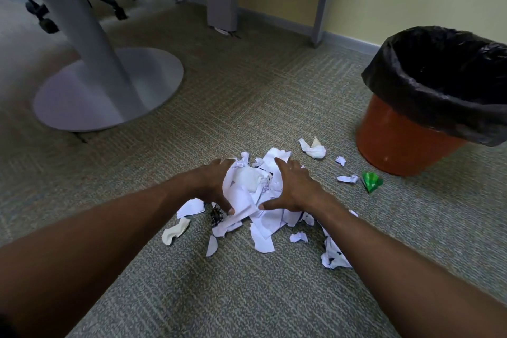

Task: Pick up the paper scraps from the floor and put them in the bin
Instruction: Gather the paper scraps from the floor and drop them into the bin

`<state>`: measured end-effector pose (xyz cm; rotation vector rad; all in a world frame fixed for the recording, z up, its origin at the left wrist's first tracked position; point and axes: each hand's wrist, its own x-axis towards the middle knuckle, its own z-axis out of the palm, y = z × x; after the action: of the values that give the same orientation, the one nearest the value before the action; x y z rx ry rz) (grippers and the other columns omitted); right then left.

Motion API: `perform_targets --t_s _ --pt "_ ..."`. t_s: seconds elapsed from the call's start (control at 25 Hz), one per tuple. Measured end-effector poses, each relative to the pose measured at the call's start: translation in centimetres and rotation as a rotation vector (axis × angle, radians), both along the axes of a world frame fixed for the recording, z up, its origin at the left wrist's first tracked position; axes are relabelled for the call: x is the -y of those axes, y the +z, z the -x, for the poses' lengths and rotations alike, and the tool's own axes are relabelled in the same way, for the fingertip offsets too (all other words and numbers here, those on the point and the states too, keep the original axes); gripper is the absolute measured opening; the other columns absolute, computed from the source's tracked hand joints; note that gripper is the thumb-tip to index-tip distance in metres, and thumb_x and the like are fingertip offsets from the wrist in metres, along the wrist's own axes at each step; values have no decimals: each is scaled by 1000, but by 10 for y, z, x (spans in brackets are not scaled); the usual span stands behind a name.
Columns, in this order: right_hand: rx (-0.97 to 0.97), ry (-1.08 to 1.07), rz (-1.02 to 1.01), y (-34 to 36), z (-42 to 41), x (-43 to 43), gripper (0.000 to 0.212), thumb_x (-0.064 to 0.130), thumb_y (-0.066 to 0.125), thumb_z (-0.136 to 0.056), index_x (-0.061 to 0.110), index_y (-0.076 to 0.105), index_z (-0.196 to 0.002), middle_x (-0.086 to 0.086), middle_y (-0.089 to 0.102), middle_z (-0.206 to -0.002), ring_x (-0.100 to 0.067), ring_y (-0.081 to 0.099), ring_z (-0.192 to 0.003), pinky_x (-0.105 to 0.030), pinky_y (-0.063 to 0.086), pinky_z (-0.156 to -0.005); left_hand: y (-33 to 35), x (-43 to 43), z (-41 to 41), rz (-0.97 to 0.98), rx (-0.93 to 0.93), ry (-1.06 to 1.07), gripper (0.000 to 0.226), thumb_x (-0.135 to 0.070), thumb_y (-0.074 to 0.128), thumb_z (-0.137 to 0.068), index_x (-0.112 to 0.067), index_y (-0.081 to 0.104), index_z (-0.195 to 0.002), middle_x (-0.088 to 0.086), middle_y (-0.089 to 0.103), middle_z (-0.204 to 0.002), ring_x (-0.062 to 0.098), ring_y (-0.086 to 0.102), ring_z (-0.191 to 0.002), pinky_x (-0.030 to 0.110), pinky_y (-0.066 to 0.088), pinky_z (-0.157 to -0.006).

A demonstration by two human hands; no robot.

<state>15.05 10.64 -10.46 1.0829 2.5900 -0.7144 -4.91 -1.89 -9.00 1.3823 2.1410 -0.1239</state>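
The pile (255, 200) of white scraps is bunched on the carpet (247, 90), between the two hands. It is gripped from the left by the left hand (211, 184), fingers curled over the top and thumb tucked in at the near edge. From the right it is pressed by the right hand (295, 189), fingers laid fairly straight on the paper, thumb spread wide. By the look of it, nothing is lifted clear yet.

Strays are seen all round: a cream scrap (175, 230) to the left, a crumpled ball (315, 149) beyond, and a green scrap (371, 181) just beside the bin (406, 145).

The bin is set off to the right, well apart from the pile. Its black liner (439, 107) is dark inside, so paper in it cannot be made out. Nearly all the job is judged left to do.
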Motion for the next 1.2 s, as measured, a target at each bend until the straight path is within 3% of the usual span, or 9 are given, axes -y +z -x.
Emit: perform_targets --t_s 0.16,0.4,0.6,0.92,1.2 --pt "142 59 -31 -13 3 -1 140 68 85 -58 33 -4 -160 -13 -2 -168 -41 15 -153 -53 34 -114 -21 -2 2 38 -6 7 152 -52 96 -48 -27 -5 -159 16 0 -167 36 17 -152 46 31 -118" --pt "234 72 -48 -28 9 -7 143 63 88 -58 34 -8 -160 -11 -6 -169 -41 14 -153 -56 30 -117 -41 -6 6 -3 38 36 157 -50 97 -40 -25 -2 -159 16 8 -166 38 22 -150 47 33 -117" --pt "202 47 -15 -39 16 -14 145 60 91 -55 34 -6 -159 -15 -1 -167 -43 25 -148 -51 41 -111 -50 -15 -1 -48 -3 1 141 -37 97 -54 -17 6 -159 18 28 -157 41 31 -141 47 34 -114" --pt "68 21 138 -41 24 -16 136 35 97 -58 31 8 -160 -25 6 -162 -44 44 -137 -45 48 -107 -58 -23 -8 -155 66 15 132 -34 98 -49 -14 23 -155 17 46 -144 37 44 -132 46 43 -106" --pt "-85 15 325 -36 15 -16 118 15 89 -71 32 12 -159 -16 25 -153 -36 50 -131 -40 48 -105 -62 -20 -12 -284 170 91 117 -25 98 -48 -14 39 -148 13 59 -134 32 55 -123 44 48 -100"
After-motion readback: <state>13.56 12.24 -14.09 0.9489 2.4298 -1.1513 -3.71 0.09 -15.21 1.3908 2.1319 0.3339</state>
